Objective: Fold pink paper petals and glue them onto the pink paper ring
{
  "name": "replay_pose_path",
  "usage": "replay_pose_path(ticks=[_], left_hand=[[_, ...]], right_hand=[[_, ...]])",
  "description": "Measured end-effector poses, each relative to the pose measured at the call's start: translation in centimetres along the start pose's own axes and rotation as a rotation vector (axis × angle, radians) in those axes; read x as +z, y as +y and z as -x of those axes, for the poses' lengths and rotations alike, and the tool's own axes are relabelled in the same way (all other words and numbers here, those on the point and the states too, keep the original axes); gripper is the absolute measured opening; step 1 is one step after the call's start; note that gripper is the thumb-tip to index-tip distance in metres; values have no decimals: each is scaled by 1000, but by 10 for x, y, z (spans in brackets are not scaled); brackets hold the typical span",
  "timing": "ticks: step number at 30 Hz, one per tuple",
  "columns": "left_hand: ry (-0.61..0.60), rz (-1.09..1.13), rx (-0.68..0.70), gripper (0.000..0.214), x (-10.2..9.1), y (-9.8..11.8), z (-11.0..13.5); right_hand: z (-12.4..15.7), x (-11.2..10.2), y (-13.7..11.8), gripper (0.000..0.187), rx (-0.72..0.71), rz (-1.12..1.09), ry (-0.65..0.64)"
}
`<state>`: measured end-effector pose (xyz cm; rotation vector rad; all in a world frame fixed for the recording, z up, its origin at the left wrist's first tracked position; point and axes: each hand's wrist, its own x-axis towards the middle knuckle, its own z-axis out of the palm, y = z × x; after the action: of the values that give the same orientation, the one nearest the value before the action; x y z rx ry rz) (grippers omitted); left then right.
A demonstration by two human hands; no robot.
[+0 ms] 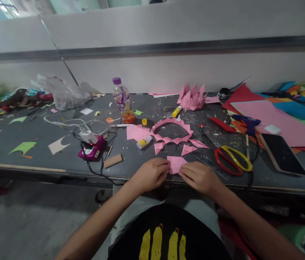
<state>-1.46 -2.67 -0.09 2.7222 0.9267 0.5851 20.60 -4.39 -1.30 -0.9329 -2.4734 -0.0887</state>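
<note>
From where I stand, a small pink paper (pixel 175 164) lies at the front edge of the grey surface (pixel 65 159), between the person's two hands. The left hand's (pixel 151 174) fingers pinch its left edge; the right hand's (pixel 201 177) fingers are closed on its right. Just beyond sit folded points (pixel 188 149) and a spiky pink ring (pixel 171 140), with a glue bottle (pixel 144 142) beside it. Scissors (pixel 232 159) lie right of the hands, near a phone (pixel 282 153).

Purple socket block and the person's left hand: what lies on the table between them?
In the head view, a brown cardboard strip lies between the purple socket block and left hand; a short stick and black cord also lie there.
</note>
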Motion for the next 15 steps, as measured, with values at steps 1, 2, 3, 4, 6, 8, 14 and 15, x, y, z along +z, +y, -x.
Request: replay_pose_path(ticks=[1, 2, 3, 4, 6, 8, 14, 15], left_hand=[[0, -22, -20, 23, 0, -1, -1], [-1, -47, -39, 23, -1, -2, -2], [-3, -69, -55, 22, -1, -3, -3], [-4, -82, -69, 22, 0, -5, -4], [13, -78, -90, 21, 1, -9, -6], [52, -52, -104, 18, 4, -12, -7], [38, -115, -85, 24, 6, -4, 0], [29, -129, -73, 27, 5, -2, 3]], right_hand=[[-4, -1, 5, 27, -24, -13, -28], [-8, -2, 11, 25, -47, -33, -57], [-12, -2, 15, 24, -64, -60, -85], [-16, -2, 19, 23, -74, -89, -108], [-22, -2, 24, 23, -69, -154, -143], [-26, -2, 27, 23, -35, -227, -170], [-38, 5, 38, 12, 219, -512, -230], [-41, 6, 41, 11, 259, -555, -240]])
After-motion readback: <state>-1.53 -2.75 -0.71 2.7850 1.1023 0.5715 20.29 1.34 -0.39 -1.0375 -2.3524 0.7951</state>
